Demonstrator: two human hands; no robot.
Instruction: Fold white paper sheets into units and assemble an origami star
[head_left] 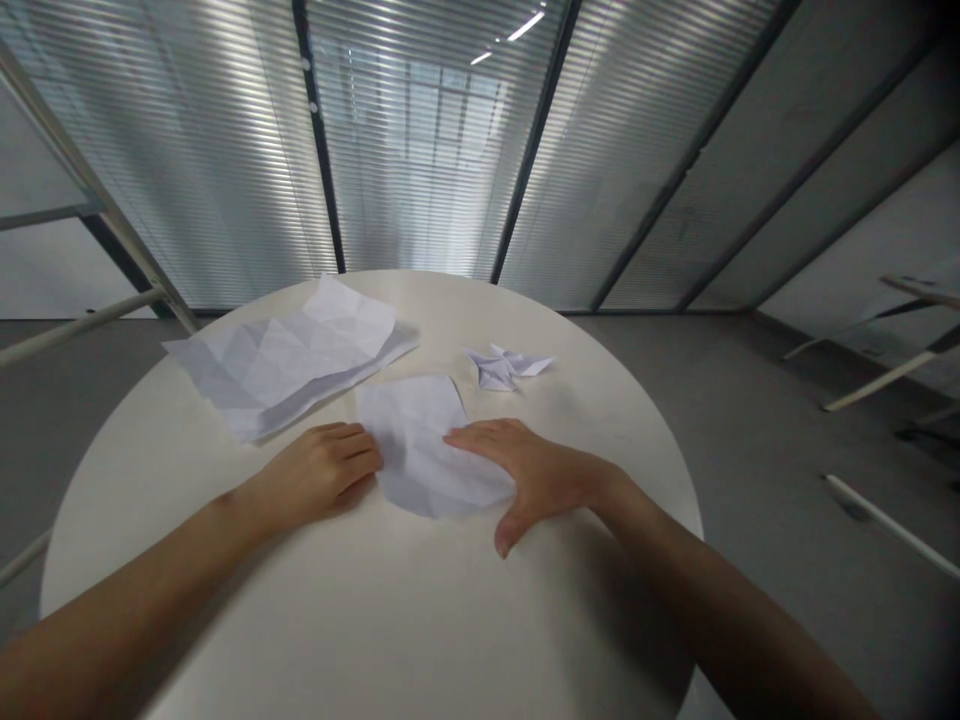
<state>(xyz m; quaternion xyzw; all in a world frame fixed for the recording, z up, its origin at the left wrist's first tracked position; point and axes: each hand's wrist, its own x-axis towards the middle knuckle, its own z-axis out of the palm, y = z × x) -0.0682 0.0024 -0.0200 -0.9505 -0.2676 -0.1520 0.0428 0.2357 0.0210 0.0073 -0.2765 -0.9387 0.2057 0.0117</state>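
Note:
A creased white sheet of paper lies on the round white table in front of me. My right hand rests flat on its right part, fingers stretched out and together, thumb on the table. My left hand lies at the sheet's left edge with its fingers curled under, knuckles touching the paper. Whether those fingers pinch the edge is hidden.
A stack of large creased white sheets lies at the back left of the table. A small folded paper figure sits at the back right. Behind the table are glass walls with blinds; grey floor and table legs lie to the right.

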